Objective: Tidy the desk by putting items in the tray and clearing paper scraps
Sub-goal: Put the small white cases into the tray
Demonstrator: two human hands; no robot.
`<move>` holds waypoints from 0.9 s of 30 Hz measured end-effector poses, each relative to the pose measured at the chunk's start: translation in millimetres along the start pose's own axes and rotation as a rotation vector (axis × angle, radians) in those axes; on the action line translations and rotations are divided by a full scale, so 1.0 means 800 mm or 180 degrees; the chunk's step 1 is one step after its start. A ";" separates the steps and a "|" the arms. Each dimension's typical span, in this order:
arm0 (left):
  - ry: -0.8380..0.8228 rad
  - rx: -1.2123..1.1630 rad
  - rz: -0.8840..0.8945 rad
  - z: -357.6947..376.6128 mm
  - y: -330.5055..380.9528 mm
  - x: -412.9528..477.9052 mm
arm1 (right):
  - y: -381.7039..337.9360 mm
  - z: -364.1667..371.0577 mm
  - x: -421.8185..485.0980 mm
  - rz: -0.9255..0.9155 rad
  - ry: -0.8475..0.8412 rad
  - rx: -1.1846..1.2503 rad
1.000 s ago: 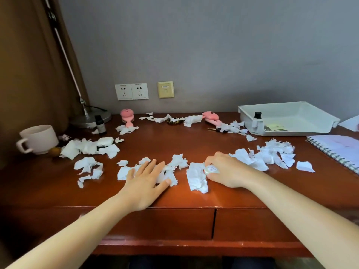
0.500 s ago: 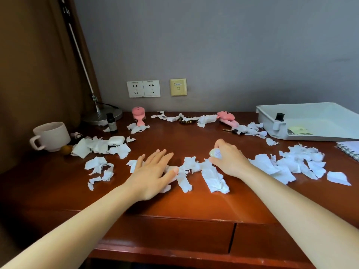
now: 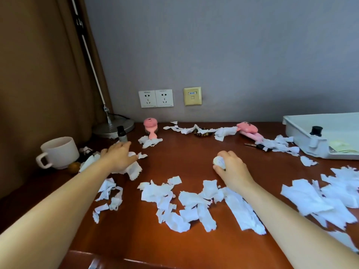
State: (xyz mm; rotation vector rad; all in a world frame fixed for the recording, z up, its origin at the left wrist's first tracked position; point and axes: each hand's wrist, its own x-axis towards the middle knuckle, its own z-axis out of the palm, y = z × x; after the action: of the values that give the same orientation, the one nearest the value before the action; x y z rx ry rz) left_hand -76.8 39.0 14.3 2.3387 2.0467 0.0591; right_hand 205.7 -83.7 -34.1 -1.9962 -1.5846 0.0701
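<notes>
The right hand (image 3: 233,167) is curled round a small white oval item (image 3: 219,161), low over the tabletop (image 3: 184,152) near its centre. The left hand (image 3: 119,159) lies at 10 o'clock on a heap of paper scraps (image 3: 134,170), fingers loosely bent; I cannot tell whether anything is caught under them. The tray (image 3: 303,144) sits at 2 o'clock, with a black-capped bottle (image 3: 316,131) in its near corner.

The left hand is close to the mug (image 3: 60,152) at 9 o'clock and the small dark bottle (image 3: 121,133) at 11 o'clock. A wide sweep there could tip the bottle or push the mug toward the left edge. The scraps look light, so a quick drag would likely scatter them. Those at 6 o'clock lie nearest the front edge and could slide off. A key (image 3: 258,146) lies half under paper at 1 o'clock and could easily be gathered up with it.

Bare wood runs from the centre toward 12 o'clock. The right hand has an open path to the tray and only needs to pass over the scraps before its rim.
</notes>
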 end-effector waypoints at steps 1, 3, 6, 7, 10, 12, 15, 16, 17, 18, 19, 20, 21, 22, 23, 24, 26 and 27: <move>-0.0091 -0.0056 -0.0053 -0.002 -0.004 0.010 | 0.002 0.002 0.002 -0.0010 0.0028 0.0012; -0.0288 -0.0154 -0.0059 -0.003 -0.008 0.025 | 0.006 0.003 0.008 -0.0014 0.0043 0.0063; -0.0420 -0.0130 0.0041 -0.001 -0.006 0.036 | 0.010 0.003 0.015 -0.0002 0.0039 0.0088; -0.0420 -0.0088 0.0078 0.000 -0.005 0.038 | 0.010 0.004 0.017 0.0009 0.0032 0.0100; -0.0363 -0.0074 0.0137 0.003 -0.004 0.042 | 0.013 0.004 0.022 0.0052 0.0014 0.0161; -0.0327 -0.0135 0.0104 0.005 -0.005 0.044 | 0.014 0.004 0.024 0.0082 0.0004 0.0227; -0.0359 -0.0287 0.0022 0.006 -0.008 0.045 | 0.017 0.003 0.024 0.0111 -0.0005 0.0384; -0.0383 -0.0367 -0.0013 0.007 -0.008 0.045 | 0.018 0.002 0.024 0.0121 0.0006 0.0444; -0.0392 -0.0444 -0.0040 0.007 -0.009 0.045 | 0.019 0.002 0.023 0.0129 0.0028 0.0512; -0.0386 -0.0502 -0.0066 0.008 -0.011 0.045 | 0.020 0.003 0.023 0.0141 0.0051 0.0582; -0.0365 -0.0543 -0.0092 0.008 -0.012 0.045 | 0.020 0.002 0.023 0.0151 0.0075 0.0649; -0.0342 -0.0573 -0.0114 0.009 -0.013 0.044 | 0.020 0.002 0.022 0.0161 0.0087 0.0706; -0.0317 -0.0593 -0.0121 0.009 -0.013 0.042 | 0.020 0.002 0.021 0.0167 0.0098 0.0754; -0.0284 -0.0602 -0.0130 0.008 -0.013 0.040 | 0.020 0.002 0.020 0.0173 0.0108 0.0793; -0.0230 -0.0602 -0.0138 0.008 -0.013 0.038 | 0.020 0.001 0.019 0.0175 0.0115 0.0824; -0.0160 -0.0600 -0.0149 0.009 -0.013 0.036 | 0.019 0.001 0.018 0.0176 0.0118 0.0845; -0.0001 -0.0611 -0.0187 0.013 -0.012 0.030 | 0.018 0.000 0.015 0.0185 0.0110 0.0851; 0.0071 -0.0592 -0.0201 0.015 -0.011 0.028 | 0.018 -0.001 0.014 0.0188 0.0112 0.0844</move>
State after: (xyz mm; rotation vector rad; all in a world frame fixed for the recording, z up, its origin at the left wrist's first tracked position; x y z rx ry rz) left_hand -82.1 62.7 1.7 2.1724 2.0262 0.2628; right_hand 221.9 -75.9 -36.7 -1.8269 -1.4138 0.2535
